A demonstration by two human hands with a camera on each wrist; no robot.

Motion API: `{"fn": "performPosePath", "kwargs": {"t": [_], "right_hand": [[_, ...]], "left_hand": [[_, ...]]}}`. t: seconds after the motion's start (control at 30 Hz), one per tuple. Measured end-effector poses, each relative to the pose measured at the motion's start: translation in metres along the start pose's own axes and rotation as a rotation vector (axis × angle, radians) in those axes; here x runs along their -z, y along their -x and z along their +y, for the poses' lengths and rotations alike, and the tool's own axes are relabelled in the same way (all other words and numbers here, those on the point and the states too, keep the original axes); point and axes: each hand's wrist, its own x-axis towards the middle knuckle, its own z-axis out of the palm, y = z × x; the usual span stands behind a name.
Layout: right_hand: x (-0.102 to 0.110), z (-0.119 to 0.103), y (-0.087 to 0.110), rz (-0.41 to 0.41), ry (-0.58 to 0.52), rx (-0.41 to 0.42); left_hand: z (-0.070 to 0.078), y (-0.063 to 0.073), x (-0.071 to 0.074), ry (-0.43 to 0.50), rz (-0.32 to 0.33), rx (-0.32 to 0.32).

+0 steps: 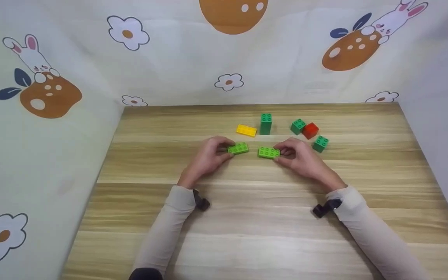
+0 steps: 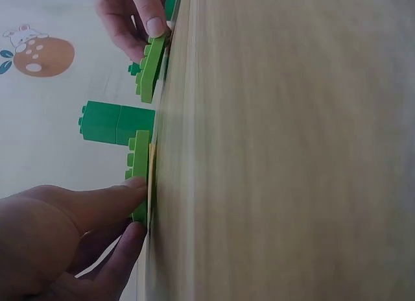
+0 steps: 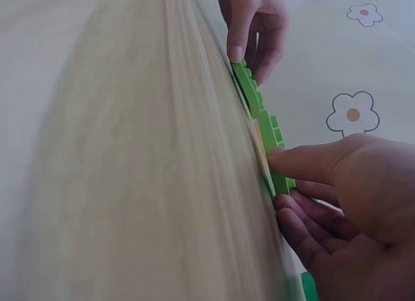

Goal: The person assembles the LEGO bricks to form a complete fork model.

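Note:
My left hand (image 1: pixel 211 155) pinches the outer end of a flat lime-green toy brick (image 1: pixel 241 148) between thumb and fingers. A matching lime-green brick (image 1: pixel 266 152) is pinched at its right end by my right hand (image 1: pixel 298 156). The two bricks lie nearly in line, studs up, with a small gap between their inner ends. In the left wrist view the near brick (image 2: pixel 139 155) sits low, close over the tabletop, thumb on its side. The right wrist view shows the right hand's brick (image 3: pixel 270 135) with its studs facing away from the wood.
Behind the hands stand a yellow flat brick (image 1: pixel 246 130) and a tall dark-green stack (image 1: pixel 266 124). Farther right are a green brick (image 1: pixel 297 126), a red block (image 1: pixel 310 130) and another green brick (image 1: pixel 320 144), near the right hand. A patterned cloth wall (image 1: pixel 177 74) borders the wooden table (image 1: pixel 243 217).

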Motion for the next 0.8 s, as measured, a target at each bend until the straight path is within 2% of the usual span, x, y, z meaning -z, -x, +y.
{"fn": "performPosePath", "kwargs": {"t": [0.3,0.57,0.8], "right_hand": [[0.007,0.003,0.012,0.001,0.011,0.041],[0.008,0.005,0.017,-0.006,0.033,0.037],[0.006,0.005,0.016,-0.013,0.029,0.04]], "left_hand": [[0.009,0.001,-0.014,0.0,-0.075,-0.031],[0.016,0.003,-0.027,-0.024,-0.083,-0.063],[0.02,0.004,-0.034,-0.02,-0.095,-0.049]]}}
